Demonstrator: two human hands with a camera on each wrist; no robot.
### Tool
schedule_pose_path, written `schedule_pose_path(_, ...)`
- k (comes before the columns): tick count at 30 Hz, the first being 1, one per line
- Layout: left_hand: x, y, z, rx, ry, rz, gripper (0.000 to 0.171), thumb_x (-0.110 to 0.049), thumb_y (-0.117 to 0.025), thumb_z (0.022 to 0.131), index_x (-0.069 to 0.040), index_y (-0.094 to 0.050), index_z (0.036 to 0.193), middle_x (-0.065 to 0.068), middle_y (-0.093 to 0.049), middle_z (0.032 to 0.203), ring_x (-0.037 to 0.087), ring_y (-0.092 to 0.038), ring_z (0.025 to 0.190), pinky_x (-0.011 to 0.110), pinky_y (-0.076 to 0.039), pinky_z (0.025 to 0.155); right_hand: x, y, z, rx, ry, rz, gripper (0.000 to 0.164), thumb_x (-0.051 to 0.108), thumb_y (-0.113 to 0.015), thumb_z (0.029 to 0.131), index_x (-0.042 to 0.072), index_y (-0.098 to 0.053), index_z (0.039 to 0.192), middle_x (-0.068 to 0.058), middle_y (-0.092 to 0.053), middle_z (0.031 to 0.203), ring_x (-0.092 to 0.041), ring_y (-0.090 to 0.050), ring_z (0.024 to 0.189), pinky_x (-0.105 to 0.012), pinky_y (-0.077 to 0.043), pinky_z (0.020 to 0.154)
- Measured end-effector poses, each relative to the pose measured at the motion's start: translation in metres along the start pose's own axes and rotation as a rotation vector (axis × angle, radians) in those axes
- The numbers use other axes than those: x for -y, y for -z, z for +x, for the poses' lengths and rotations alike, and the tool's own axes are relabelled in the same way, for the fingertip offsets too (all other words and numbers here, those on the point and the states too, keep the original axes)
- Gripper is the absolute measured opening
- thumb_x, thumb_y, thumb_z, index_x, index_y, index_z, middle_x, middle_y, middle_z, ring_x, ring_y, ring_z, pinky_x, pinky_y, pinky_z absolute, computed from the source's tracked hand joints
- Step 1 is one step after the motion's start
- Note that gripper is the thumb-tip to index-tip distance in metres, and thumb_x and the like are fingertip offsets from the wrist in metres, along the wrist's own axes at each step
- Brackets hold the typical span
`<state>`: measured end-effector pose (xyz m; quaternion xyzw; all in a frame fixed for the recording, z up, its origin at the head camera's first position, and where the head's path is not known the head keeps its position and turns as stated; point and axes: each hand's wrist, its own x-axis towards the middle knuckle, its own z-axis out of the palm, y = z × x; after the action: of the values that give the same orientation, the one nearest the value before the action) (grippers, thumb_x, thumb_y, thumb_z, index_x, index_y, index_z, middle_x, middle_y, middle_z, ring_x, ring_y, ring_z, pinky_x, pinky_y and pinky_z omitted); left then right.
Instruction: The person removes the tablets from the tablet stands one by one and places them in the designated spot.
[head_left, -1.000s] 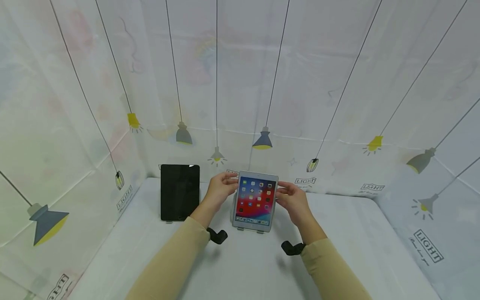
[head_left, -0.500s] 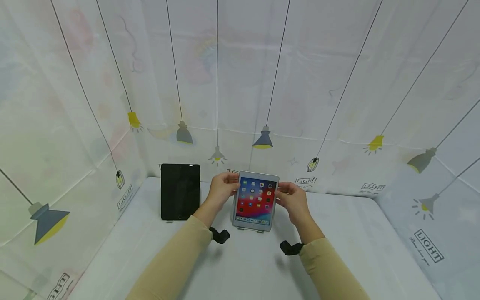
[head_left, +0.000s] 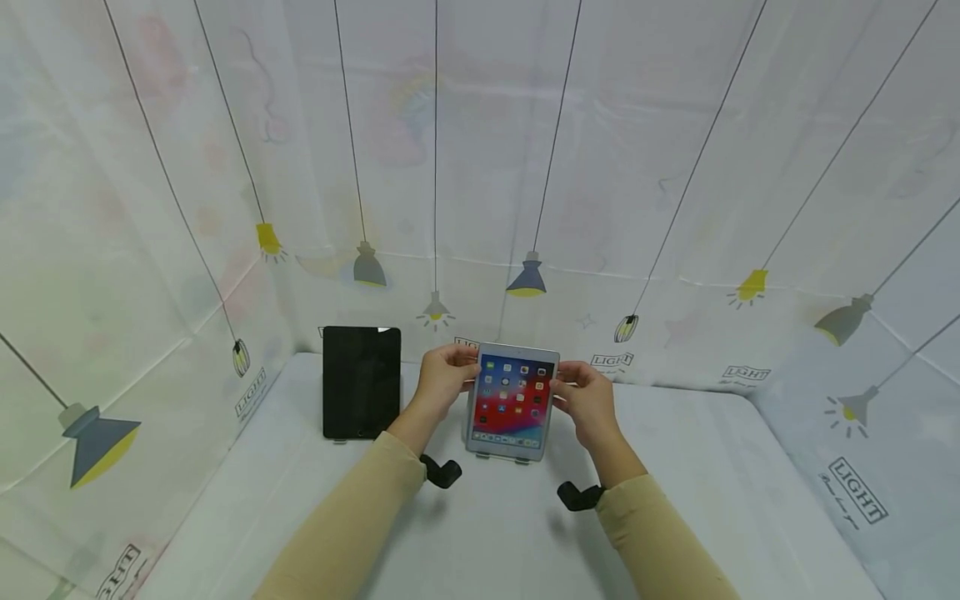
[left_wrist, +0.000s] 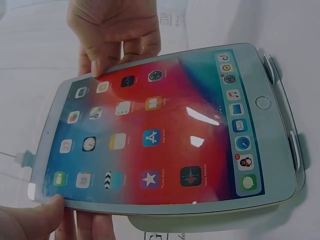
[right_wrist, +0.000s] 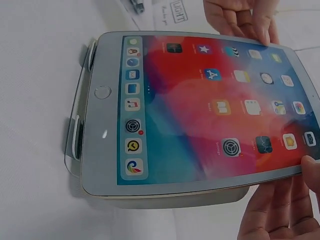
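Note:
A white tablet (head_left: 513, 400) with a lit home screen of app icons leans upright on a small stand (right_wrist: 75, 135), its lower edge behind the stand's front hooks. My left hand (head_left: 442, 375) pinches the tablet's upper left edge, thumb on the front and fingers behind. On the opposite edge my right hand (head_left: 588, 398) grips it the same way, as the right wrist view shows with the thumb (right_wrist: 311, 172) at the bezel. Most of the stand is hidden behind the tablet.
To the left, a black tablet (head_left: 361, 383) with a dark screen stands on its own holder. Both rest on a white-covered table (head_left: 495, 533). A printed curtain (head_left: 480, 167) with lamp drawings encloses the back and sides.
Both hands keep their hold on the white tablet's edges, which stays on its stand. Only a very slight shift of the wrists and the head view shows.

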<state>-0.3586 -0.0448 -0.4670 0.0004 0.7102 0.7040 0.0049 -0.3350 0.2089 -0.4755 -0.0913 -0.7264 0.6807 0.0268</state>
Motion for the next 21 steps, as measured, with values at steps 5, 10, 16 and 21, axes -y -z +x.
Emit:
schedule_pose_path(5, -0.003, 0.0, -0.003, -0.001, 0.002, -0.007, 0.017, -0.009, -0.073, 0.095, -0.016, -0.076, 0.11, 0.009, -0.073, 0.107, 0.023, -0.073, 0.096, 0.045, -0.062, 0.091, 0.002, 0.0, -0.003, -0.001, 0.014, 0.005, 0.029, 0.011, -0.067, 0.099, 0.014, -0.065, 0.128, -0.009, -0.06, 0.123, -0.027, -0.06, 0.119, -0.046, -0.058, 0.101)
schedule_pose_path(10, -0.008, -0.001, -0.006, -0.003, 0.002, -0.002, 0.017, -0.009, -0.073, 0.094, -0.016, -0.076, 0.11, 0.008, -0.073, 0.106, 0.022, -0.073, 0.096, 0.045, -0.062, 0.091, 0.005, 0.002, -0.006, 0.007, 0.026, 0.014, 0.028, 0.012, -0.068, 0.099, 0.014, -0.065, 0.127, -0.008, -0.06, 0.121, -0.027, -0.061, 0.118, -0.046, -0.058, 0.101)
schedule_pose_path(16, -0.01, 0.0, -0.009, 0.007, -0.001, -0.004, 0.018, -0.009, -0.073, 0.094, -0.016, -0.075, 0.11, 0.009, -0.072, 0.106, 0.021, -0.072, 0.095, 0.044, -0.064, 0.088, 0.007, 0.004, -0.009, 0.01, 0.014, 0.01, 0.03, 0.012, -0.068, 0.098, 0.014, -0.065, 0.128, -0.008, -0.06, 0.12, -0.027, -0.061, 0.117, -0.045, -0.059, 0.1)
schedule_pose_path(21, -0.009, 0.0, -0.013, 0.018, 0.001, 0.002, 0.018, -0.009, -0.073, 0.095, -0.016, -0.075, 0.112, 0.009, -0.072, 0.106, 0.021, -0.071, 0.095, 0.046, -0.062, 0.091, 0.007, 0.005, -0.013, 0.011, 0.008, -0.003, 0.03, 0.012, -0.068, 0.099, 0.014, -0.065, 0.128, -0.008, -0.06, 0.119, -0.026, -0.061, 0.116, -0.042, -0.061, 0.097)
